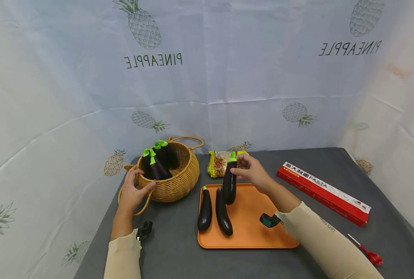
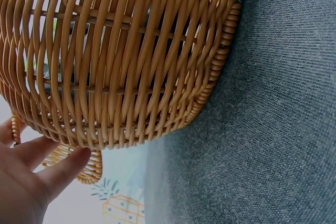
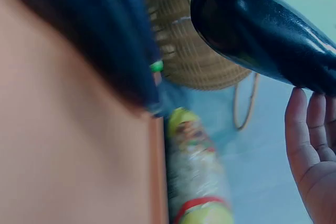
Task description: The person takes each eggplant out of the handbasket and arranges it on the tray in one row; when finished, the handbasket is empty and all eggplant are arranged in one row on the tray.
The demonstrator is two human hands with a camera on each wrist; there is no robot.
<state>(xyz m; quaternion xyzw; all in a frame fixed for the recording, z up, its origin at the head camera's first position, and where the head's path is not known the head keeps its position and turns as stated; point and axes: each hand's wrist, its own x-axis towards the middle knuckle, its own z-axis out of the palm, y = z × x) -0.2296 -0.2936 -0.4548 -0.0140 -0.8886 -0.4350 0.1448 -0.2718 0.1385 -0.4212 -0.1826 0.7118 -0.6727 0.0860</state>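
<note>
Eggplant (image 1: 229,188), single, green cap uppermost — hangs over the rear left part of the orange tray (image 1: 252,232), pinched between thumb and fingers of the right hand (image 1: 253,174). Two dark eggplants (image 1: 205,211) lie on the tray's left side. Wicker basket (image 1: 179,190), left of the tray — contains capped eggplants (image 1: 161,170); the left hand (image 1: 133,193) touches it, fingers apart. Yellow packet (image 1: 217,166) lies behind the tray; red pasta box (image 1: 325,193), to its right.
</note>
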